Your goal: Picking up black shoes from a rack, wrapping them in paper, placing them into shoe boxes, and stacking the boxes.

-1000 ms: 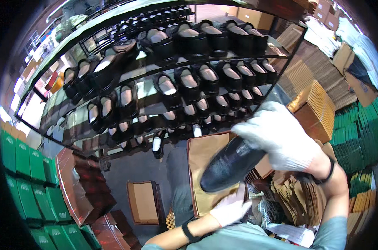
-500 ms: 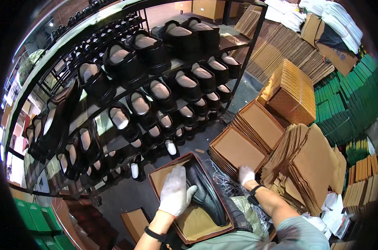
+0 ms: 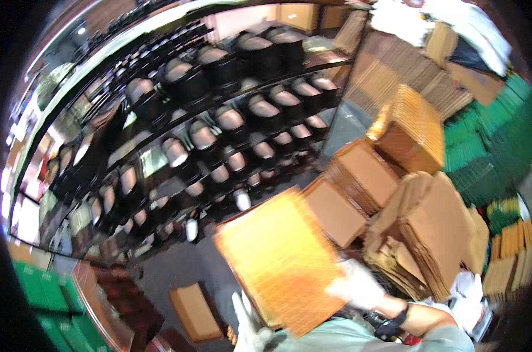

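An orange-brown patterned box lid [image 3: 283, 258] lies over the shoe box in front of me, hiding the black shoes. My right hand [image 3: 357, 286], in a white glove and smeared by motion, is closed on the lid's right edge. At the near left side of the box, my left hand [image 3: 248, 325], also gloved, has its fingers stretched upward along the wall. Its lower part runs close to the picture's bottom edge. Beyond the box stands a stack of brown lids [image 3: 333, 211], inner sides up.
A rack of black shoes [image 3: 231, 117] fills the left and far side. Stacked cardboard sheets [image 3: 436, 229], a bundle of orange lids [image 3: 412, 132] and green boxes [image 3: 492, 141] stand at right. An open brown tray [image 3: 195, 311] lies on the floor at left, near green boxes [image 3: 43, 293].
My right hand has brought a lid from the stack across onto the shoe box, covering the shoes. My left hand has moved from the shoes down to the box's near left side.
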The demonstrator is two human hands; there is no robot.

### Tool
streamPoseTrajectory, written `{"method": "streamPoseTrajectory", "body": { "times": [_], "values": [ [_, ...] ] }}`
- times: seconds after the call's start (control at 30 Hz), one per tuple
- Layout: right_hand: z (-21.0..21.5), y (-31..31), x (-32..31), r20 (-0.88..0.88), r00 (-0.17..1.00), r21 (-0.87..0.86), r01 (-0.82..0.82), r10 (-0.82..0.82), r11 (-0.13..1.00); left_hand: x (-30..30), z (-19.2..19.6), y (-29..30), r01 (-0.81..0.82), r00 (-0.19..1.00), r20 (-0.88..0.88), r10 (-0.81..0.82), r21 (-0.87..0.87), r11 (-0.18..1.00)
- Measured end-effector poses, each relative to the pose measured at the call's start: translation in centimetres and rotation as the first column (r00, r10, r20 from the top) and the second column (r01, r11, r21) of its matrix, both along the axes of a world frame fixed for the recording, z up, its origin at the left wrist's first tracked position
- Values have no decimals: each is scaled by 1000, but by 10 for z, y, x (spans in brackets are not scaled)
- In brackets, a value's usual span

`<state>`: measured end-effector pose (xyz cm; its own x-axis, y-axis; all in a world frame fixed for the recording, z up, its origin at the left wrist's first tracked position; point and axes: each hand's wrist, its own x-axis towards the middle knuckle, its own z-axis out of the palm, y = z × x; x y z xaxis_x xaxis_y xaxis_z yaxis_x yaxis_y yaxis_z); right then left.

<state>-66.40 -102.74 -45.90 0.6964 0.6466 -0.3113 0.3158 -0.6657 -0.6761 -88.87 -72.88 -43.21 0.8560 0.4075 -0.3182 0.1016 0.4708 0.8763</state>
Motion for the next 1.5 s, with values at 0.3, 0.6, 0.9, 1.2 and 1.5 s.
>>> {"method": "streamPoseTrajectory", "body": {
  "times": [0.3,0.6,0.9,1.2,1.5],
  "values": [
    [32,178,68,-18,998,486,-46,62,873,80,-63,94,84,993,111,-34,-488,869],
    [65,175,-1,-43,999,773,55,-34,632,37,-7,105,-36,899,432,-72,237,971],
    [-34,195,33,14,999,90,-51,50,995,53,-102,209,-187,897,66,438,952,240],
    [76,31,97,649,681,11,438,-340,899,-77,-397,232,564,397,-873,283,476,675],
    [100,-145,133,487,820,-429,525,-302,735,-68,-133,162,-61,990,45,134,991,118]
  ]
}}
